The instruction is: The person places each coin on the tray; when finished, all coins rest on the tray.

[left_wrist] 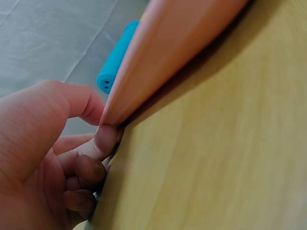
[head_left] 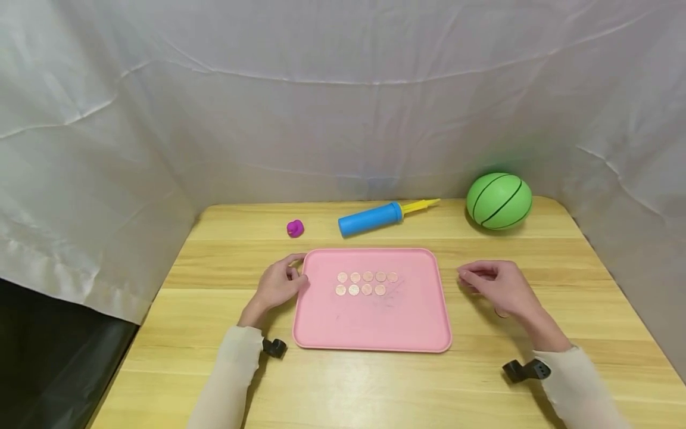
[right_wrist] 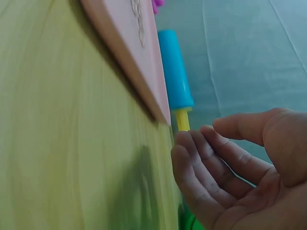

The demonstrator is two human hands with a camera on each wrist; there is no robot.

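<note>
Along the left rim of a pink tray (head_left: 370,333), my left hand (head_left: 278,283) pinches the edge, with the thumb over the rim and a finger against the outer side. Inside the tray, several copper-coloured coins (head_left: 367,277) lie flat in two rows. To the right of the tray, my right hand (head_left: 495,286) hovers above the table. Its fingers (right_wrist: 192,167) curve loosely and the thumb tip is near the index fingertip; nothing shows between them. Under that hand, partly covered, is another round coin (head_left: 501,313).
A blue pump (head_left: 370,220) with a yellow nozzle lies behind the tray. A small purple duck-like toy (head_left: 295,228) sits at the back left, a green ball (head_left: 499,201) at the back right. Pale cloth (head_left: 343,131) hangs behind the wooden table (head_left: 214,244).
</note>
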